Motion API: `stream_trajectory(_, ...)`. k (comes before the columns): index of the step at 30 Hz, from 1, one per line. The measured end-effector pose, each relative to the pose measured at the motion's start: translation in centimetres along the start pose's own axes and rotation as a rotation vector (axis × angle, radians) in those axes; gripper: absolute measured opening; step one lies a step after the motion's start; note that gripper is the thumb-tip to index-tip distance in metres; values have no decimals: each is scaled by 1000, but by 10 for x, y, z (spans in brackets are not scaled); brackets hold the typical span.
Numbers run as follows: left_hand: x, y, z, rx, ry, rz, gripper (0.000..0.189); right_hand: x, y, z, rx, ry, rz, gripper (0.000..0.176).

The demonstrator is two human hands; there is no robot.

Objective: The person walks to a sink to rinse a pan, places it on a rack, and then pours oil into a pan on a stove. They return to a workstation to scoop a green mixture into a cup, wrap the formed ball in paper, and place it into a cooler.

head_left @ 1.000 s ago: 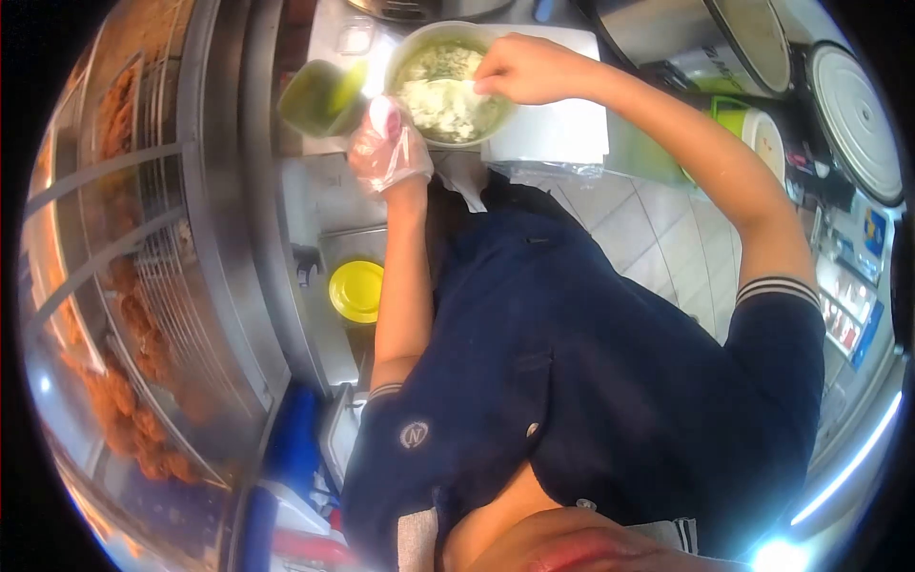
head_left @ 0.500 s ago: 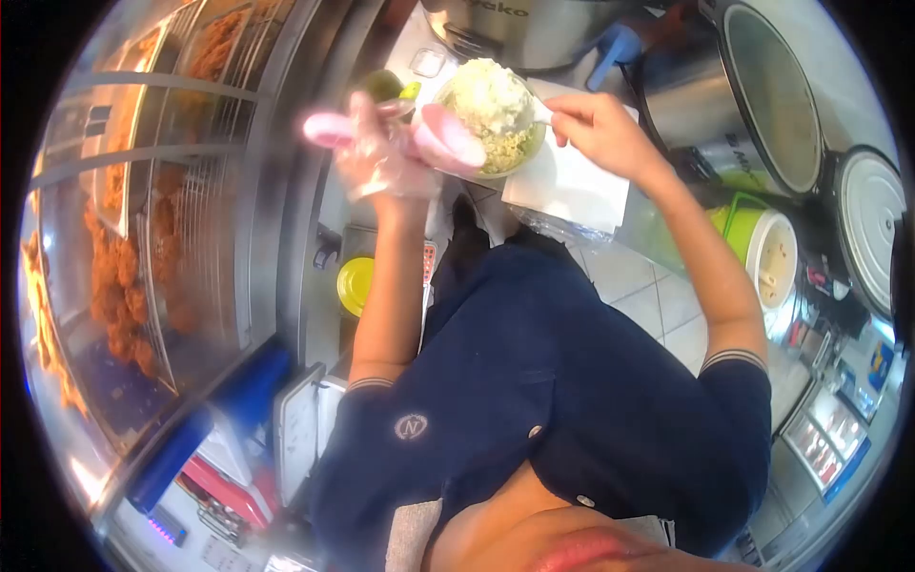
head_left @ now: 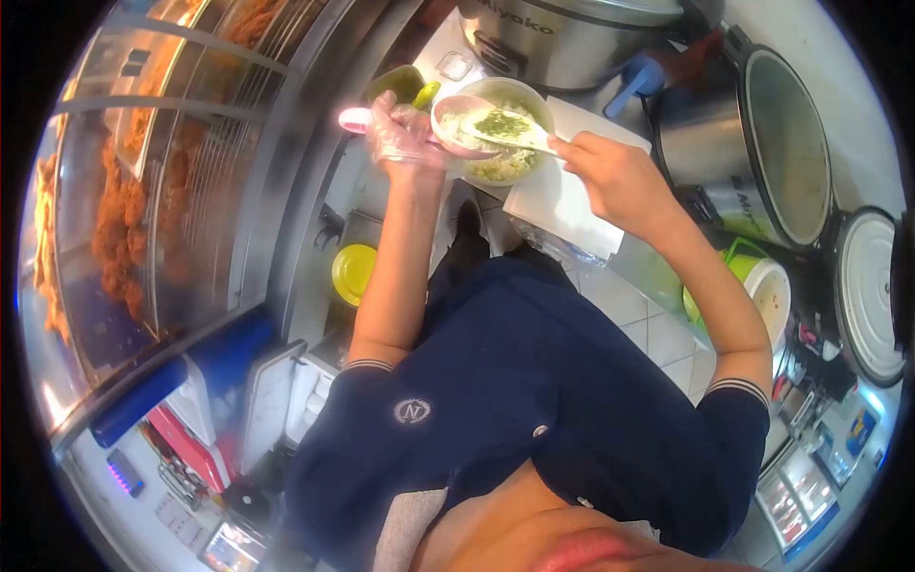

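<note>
My left hand [head_left: 398, 135], in a clear plastic glove, is wrapped round the handle of a pink scoop [head_left: 448, 116]. The scoop's cup holds pale rice and lies over a bowl [head_left: 546, 116] of rice with green bits. My bare right hand [head_left: 610, 176] grips a white spatula [head_left: 536, 143]. Its blade, smeared with green bits, rests over the scoop's cup. A green container [head_left: 398, 80] with a bright green handle stands just beyond my left hand.
Steel cookers [head_left: 562, 48] stand beyond the bowl, with an open one [head_left: 710, 133] at the right. Fried food [head_left: 119, 229] fills the glass case at the left. A yellow lid [head_left: 354, 273] lies below my left forearm.
The spatula has moved from the big white rice mound to the scoop, whose cup now faces up with rice in it. The mound is no longer raised above the bowl.
</note>
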State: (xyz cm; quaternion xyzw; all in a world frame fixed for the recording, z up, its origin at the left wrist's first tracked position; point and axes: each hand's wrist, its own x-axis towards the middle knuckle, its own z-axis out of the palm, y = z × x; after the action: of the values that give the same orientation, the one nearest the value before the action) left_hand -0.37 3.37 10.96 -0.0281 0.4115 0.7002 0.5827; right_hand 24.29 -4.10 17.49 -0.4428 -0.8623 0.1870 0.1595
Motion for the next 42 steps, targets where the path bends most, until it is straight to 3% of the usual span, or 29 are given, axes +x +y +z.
stream_trajectory(4,-7,19,-20,-17,31,46,38,3,17,-14,13,98,75,32)
stream_trajectory(6,-11,24,-33,-99,23,0,43,18,19,-11,-24,26,140,22)
stream_trajectory(8,-10,22,-55,-66,-13,-47,45,43,24,0,-366,-252,182,20)
stream_trajectory(12,-14,3,-74,-27,48,-193,45,99,19,23,-487,-334,76,15)
stream_trajectory(14,-2,-13,-87,-14,-4,-273,42,121,21,41,-492,-395,59,13)
stream_trajectory(15,6,-22,-101,-57,-56,-371,26,129,23,49,-501,-410,53,13)
stream_trajectory(17,0,-30,-89,-35,-66,-409,26,140,26,61,-508,-505,45,15)
stream_trajectory(19,3,-33,-88,66,-159,-439,49,146,31,64,-492,-529,67,16)
stream_trajectory(20,7,-33,-90,52,-149,-440,49,148,34,66,-467,-536,95,17)
stream_trajectory(22,11,-31,-90,72,-80,-595,26,151,48,76,-348,-611,158,19)
stream_trajectory(24,13,-34,-91,42,-44,-627,24,145,57,91,-232,-673,226,22)
stream_trajectory(26,9,-30,-84,140,-75,-517,21,136,53,100,-216,-530,158,27)
stream_trajectory(31,5,-27,-77,212,-65,-397,21,119,54,88,-132,-436,35,27)
stream_trajectory(37,6,-26,-79,224,-50,-388,21,118,43,95,-83,-377,84,27)
stream_trajectory(40,7,-26,-78,229,-57,-405,22,105,49,81,38,-314,100,26)
stream_trajectory(42,-2,-23,-72,208,-23,-399,21,97,57,72,214,-303,220,26)
